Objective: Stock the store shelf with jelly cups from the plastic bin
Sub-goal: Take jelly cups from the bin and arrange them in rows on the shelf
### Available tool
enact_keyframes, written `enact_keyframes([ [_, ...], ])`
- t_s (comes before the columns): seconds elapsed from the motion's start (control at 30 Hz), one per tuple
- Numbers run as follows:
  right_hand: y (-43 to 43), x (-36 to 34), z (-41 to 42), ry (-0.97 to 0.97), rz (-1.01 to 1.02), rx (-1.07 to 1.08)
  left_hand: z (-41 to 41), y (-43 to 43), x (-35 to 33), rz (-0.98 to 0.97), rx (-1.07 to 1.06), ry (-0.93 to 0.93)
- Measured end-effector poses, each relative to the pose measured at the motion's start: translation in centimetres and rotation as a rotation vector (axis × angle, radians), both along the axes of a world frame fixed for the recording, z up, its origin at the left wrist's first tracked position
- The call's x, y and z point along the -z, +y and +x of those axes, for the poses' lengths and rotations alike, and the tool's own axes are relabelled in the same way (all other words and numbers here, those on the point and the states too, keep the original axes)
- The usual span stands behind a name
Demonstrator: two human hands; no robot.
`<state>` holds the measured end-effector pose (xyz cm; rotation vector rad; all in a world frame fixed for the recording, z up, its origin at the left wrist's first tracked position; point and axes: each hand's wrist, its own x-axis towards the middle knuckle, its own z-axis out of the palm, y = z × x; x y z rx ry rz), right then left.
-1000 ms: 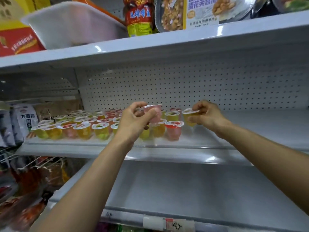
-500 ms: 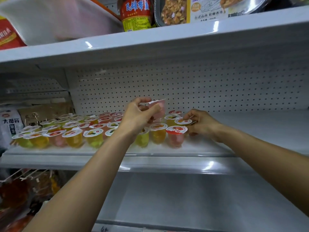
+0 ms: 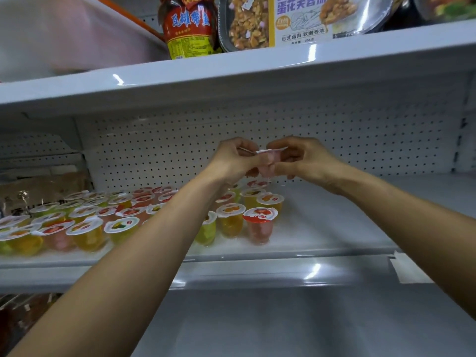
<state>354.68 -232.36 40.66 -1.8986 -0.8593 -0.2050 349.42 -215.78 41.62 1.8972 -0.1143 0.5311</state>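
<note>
White pegboard backing, white metal store shelf, its right half bare. Rows of jelly cups stand upright on its left half, packed close, foil lids up: yellow, green, pink. Plastic bin sits on the shelf above, upper left, beside a red-labelled jar. Both hands meet above the right end of the rows, clear of the shelf surface. Between them is one pink jelly cup, in the air, lid roughly level. Left hand has thumb and curled fingers pinched on the cup's left side; right hand has thumb and forefinger closed on the lid's right edge, other fingers curled under. Cannot tell which hand carries the weight. Handling, as judged: the cup is small and light, so one hand is enough. Thin clear plastic wall likely gives under a hard squeeze. Foil lid is the weak part; its overhanging rim is a poor place to lift from, as it could peel. Sides are smooth and tapered, and may slip through a loose pinch. Best hold: thumb and two fingers across the wall just under the rim. Open spot lies just right of the red-lidded cup at the front.
</note>
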Motion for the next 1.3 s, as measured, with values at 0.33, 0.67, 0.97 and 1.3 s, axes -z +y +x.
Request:
enact_keyframes([
  [0.33,-0.1,3.2,7.3,0.08,-0.084,0.233,6.3,2.1,0.7,0.529,-0.122,0.09],
  [0.67,1.2,5.8,10.4,0.138,-0.308,0.323,11.7,1.7,1.8,1.21,-0.301,0.314],
  [0.97,1.4,6.8,10.9,0.139,-0.278,0.292,13.2,2.6,2.4,1.062,-0.25,0.302],
  [1.3,0.4,6.4,9.6,-0.038,-0.381,0.392,11.3,2.8,1.9,1.016,-0.23,0.219],
])
